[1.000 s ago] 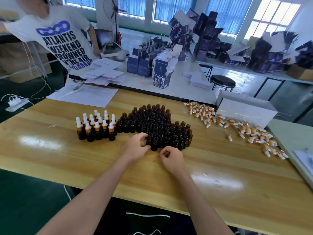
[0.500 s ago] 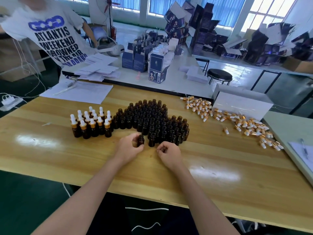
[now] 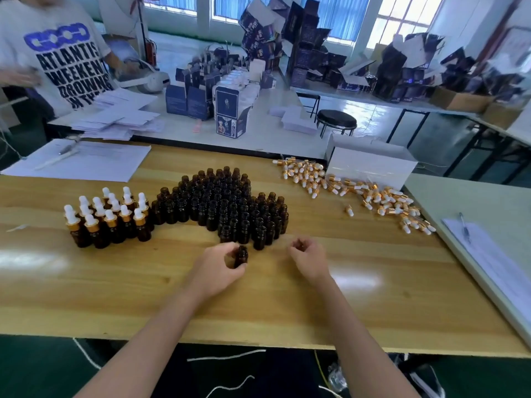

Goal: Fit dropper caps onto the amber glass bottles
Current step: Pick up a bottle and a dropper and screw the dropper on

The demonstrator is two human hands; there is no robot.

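Amber bottle (image 3: 240, 255) uncapped, frame centre | left hand (image 3: 217, 268) grip closed round it | right hand (image 3: 309, 258) grip curled, contents unclear

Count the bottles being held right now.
1: an uncapped amber bottle, upright in the grip of the left hand, just in front of the uncapped cluster. The right hand is curled; something small may be hidden inside.

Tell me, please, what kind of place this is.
Probably a small packing workshop: many open amber bottles stand on the wooden table, loose dropper caps lie heaped beside a white box, and printed cartons are piled on the tables behind.
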